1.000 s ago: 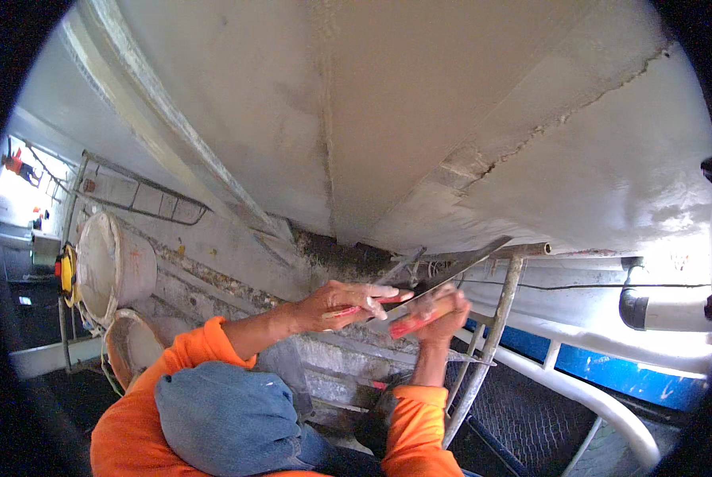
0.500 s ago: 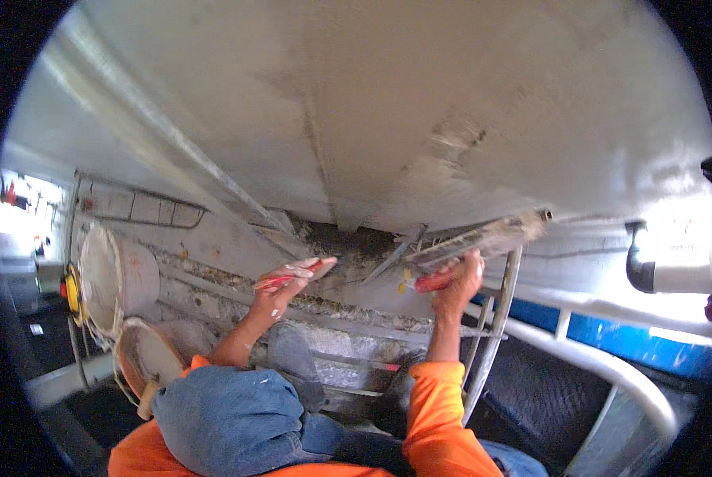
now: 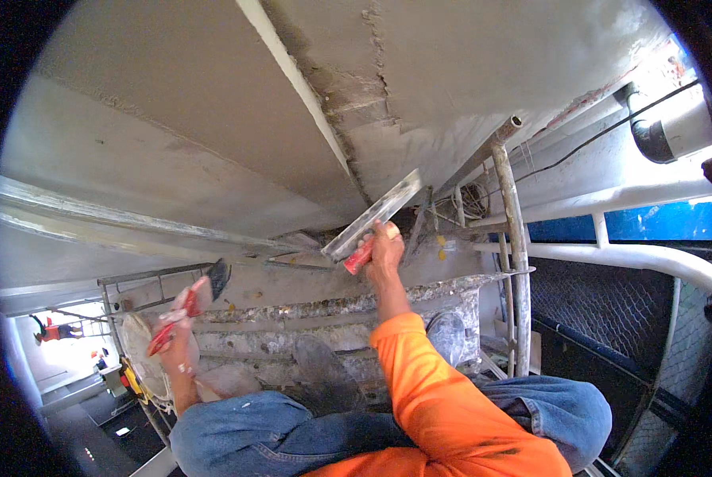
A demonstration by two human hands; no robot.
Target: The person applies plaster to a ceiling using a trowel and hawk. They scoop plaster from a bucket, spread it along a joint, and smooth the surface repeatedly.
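Note:
In my right hand, closed round its red handle, is a plastering trowel with a long flat blade smeared in grey. The blade slants up to the right beneath the grey plastered surface; I cannot tell if they touch. My left hand, out at the left, grips a red-handled margin trowel. Its dark blade tip points up and right, apart from the surface. The fingers of the left hand are partly blurred. Near it stands a white bucket, partly hidden behind the hand.
My bent knees rest over crusted planks. At right, an upright scaffold pole stands before a white railing and a blue panel. A pale strip crosses the surface overhead. Far left, a person in orange appears.
My view has shifted. The right hand with the plastering trowel now shows farther left and higher, its blade tilted more steeply. My left hand has swung left and down, away from the right one.

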